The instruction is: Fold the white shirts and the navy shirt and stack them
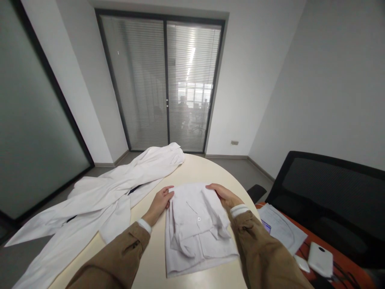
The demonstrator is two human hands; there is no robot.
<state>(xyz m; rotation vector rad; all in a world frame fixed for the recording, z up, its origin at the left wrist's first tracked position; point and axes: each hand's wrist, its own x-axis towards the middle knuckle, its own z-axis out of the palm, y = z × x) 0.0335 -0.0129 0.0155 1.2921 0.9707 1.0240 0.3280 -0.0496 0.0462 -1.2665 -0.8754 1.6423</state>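
A white buttoned garment (pixel 195 224), folded into a compact stack, lies on the cream table in front of me. My left hand (pixel 161 204) pinches its far left corner between thumb and fingers. At the far right corner, my right hand (pixel 225 195) grips the cloth, thumb on top and the other fingers partly hidden. One button shows near the middle of the folded cloth, and loose folds bulge towards the near side. To the left, a second white garment (pixel 129 172) lies spread out and rumpled, hanging over the table's edge.
The round cream table (pixel 207 166) curves away ahead. A black mesh chair (pixel 327 200) stands at right. On its orange seat or surface are papers (pixel 284 228), a white device (pixel 320 259), a smaller white item (pixel 301 263) and dark cables. Behind are glazed doors with blinds (pixel 162 84).
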